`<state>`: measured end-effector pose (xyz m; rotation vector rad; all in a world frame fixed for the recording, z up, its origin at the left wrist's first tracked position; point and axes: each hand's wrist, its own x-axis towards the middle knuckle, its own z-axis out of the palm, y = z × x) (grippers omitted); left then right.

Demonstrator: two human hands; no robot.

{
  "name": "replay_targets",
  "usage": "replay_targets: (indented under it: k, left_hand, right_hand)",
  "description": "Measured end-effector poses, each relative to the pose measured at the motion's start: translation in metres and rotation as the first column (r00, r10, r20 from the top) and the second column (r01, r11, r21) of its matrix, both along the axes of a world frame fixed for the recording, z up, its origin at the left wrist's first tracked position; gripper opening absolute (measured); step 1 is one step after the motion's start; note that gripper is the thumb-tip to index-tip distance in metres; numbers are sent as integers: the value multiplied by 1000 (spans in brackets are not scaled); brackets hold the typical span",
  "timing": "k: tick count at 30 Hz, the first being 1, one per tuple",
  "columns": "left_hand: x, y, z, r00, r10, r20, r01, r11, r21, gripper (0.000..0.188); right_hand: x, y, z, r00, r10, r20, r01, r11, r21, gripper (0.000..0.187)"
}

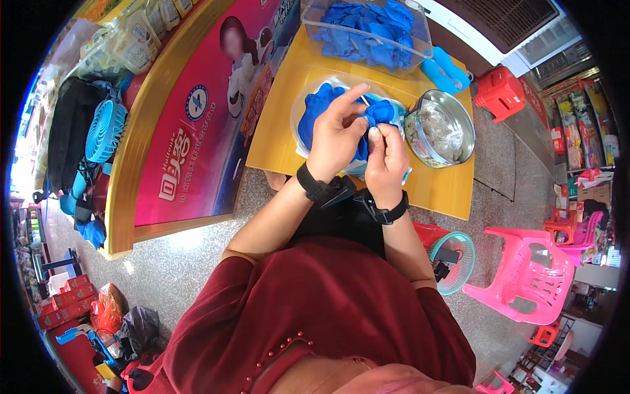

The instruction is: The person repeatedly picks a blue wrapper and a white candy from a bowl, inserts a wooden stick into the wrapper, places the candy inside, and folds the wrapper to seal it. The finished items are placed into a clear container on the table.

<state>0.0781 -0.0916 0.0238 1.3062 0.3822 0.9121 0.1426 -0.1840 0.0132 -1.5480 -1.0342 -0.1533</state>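
Above a yellow table (275, 131), my left hand (335, 138) and my right hand (387, 161) meet at a small gathered piece of blue fabric (378, 113). The left thumb pinches it while the left index finger points away; a thin white stick (365, 100) shows beside that finger. My right thumb and fingers are closed on its lower end. More blue fabric pieces (315, 108) lie under my hands in a pale, plastic-lined round container (296, 105), partly hidden by my left hand. Both wrists carry dark bands.
Behind stands a clear plastic bin (420, 49) of blue pieces, with a bright blue object (446, 71) beside it. A round tin (470, 131) holding clear plastic is at the right. A counter (125, 203) borders the left; a pink chair (531, 276) and teal basket (469, 259) stand right.
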Motion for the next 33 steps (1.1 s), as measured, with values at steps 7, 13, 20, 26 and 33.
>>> replay_targets:
  k: [7, 13, 20, 26, 33]
  left_hand:
    - [-2, -1, -3, 999, 13, -51, -13, 1000, 12, 40]
    - [-9, 6, 8, 938, -283, 199, 340, 863, -375, 34]
    - [-7, 7, 10, 813, -425, 399, 582, 628, -517, 44]
    - [-7, 11, 1, 897, -420, 141, 434, 771, -466, 41]
    - [-6, 15, -4, 891, -446, -92, 422, 884, -199, 41]
  right_hand:
    - [10, 3, -2, 986, -20, -166, 12, 999, -47, 11]
    - [19, 0, -7, 984, -42, -174, 32, 998, -57, 7]
    - [13, -3, 0, 997, -40, -63, 45, 995, 89, 9]
    - [21, -13, 10, 989, 149, 13, -149, 989, 20, 26]
    - [30, -17, -7, 986, 132, -102, -136, 990, -40, 9]
